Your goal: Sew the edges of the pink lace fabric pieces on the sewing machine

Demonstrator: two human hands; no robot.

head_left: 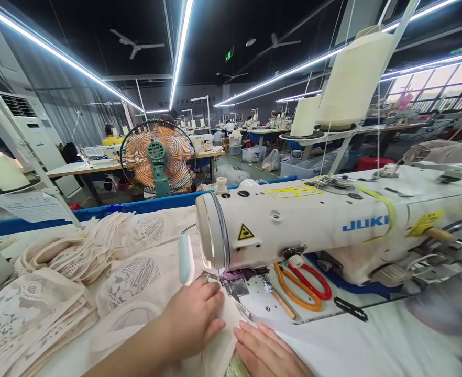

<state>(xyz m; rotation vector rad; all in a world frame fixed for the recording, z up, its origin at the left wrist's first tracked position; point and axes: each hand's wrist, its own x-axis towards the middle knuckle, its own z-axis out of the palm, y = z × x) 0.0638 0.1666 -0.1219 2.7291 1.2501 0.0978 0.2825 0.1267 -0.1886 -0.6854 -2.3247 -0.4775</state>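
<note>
My left hand presses a pale beige fabric piece by the sewing head, its fingers bent onto the cloth and thumb lower down. My right hand lies along the right side of that cloth with its fingers stretched out flat. Above both is a white JUKI sewing machine; its needle area is partly hidden behind my left fingers. A narrow curved metal piece reaches from there toward my right fingertips. On the machine bed rest orange-and-red-handled scissors, beside a wooden-handled brush.
Stacks of beige lace-patterned pieces cover the table's left side. A black blade lies at right. Thread cones stand over the machine. Past the blue-edged table is a standing fan. A person in yellow sits further back.
</note>
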